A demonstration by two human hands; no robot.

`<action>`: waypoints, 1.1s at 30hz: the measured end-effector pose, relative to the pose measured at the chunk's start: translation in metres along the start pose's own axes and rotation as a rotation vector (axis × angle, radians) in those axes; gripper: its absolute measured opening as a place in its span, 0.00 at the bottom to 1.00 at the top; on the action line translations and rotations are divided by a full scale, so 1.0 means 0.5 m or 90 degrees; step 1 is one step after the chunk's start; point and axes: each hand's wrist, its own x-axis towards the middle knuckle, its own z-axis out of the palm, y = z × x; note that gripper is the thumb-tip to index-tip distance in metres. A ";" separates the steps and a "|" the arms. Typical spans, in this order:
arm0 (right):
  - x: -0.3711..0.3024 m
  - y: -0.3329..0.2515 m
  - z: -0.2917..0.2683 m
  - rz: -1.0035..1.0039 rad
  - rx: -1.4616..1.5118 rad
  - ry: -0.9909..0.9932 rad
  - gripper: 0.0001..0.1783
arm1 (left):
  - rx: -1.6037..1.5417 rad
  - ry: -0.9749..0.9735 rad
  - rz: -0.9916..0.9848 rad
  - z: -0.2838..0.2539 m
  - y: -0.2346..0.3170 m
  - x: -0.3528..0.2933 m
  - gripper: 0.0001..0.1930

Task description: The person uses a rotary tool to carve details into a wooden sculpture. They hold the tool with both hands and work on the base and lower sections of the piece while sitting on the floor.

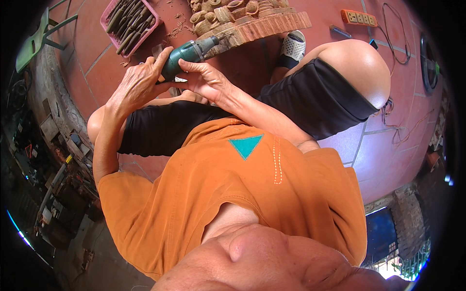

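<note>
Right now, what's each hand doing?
Left hand: closed around the green power tool.
Right hand: fingers gripping the same tool, near its front.

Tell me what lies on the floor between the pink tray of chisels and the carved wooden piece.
In the head view, only bare red tile floor with scattered wood shavings lies between the pink tray and the carved wooden piece.

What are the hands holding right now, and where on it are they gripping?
Both hands hold a green power tool: the left hand wraps its rear body, the right hand steadies it from below near the front.
</note>
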 end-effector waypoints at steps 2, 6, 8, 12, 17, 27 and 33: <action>-0.001 0.000 0.000 -0.004 0.005 0.001 0.18 | 0.001 0.006 0.004 0.001 0.000 -0.001 0.41; -0.004 -0.002 0.003 0.000 0.004 0.004 0.18 | 0.005 0.006 0.004 0.002 0.000 -0.002 0.40; -0.004 -0.002 0.004 0.001 -0.002 0.005 0.18 | 0.004 0.005 0.003 0.001 0.001 -0.002 0.40; -0.002 -0.001 0.005 -0.001 -0.012 0.009 0.19 | 0.005 0.009 0.002 0.000 0.004 -0.003 0.40; -0.003 -0.001 0.005 0.000 -0.010 0.008 0.18 | 0.007 0.017 0.004 0.003 0.002 -0.006 0.40; -0.005 -0.002 0.006 0.007 0.011 -0.002 0.18 | -0.004 0.012 -0.002 0.001 -0.001 -0.005 0.39; -0.001 0.000 0.000 0.010 0.014 -0.001 0.18 | -0.011 0.006 -0.009 -0.001 0.000 -0.004 0.40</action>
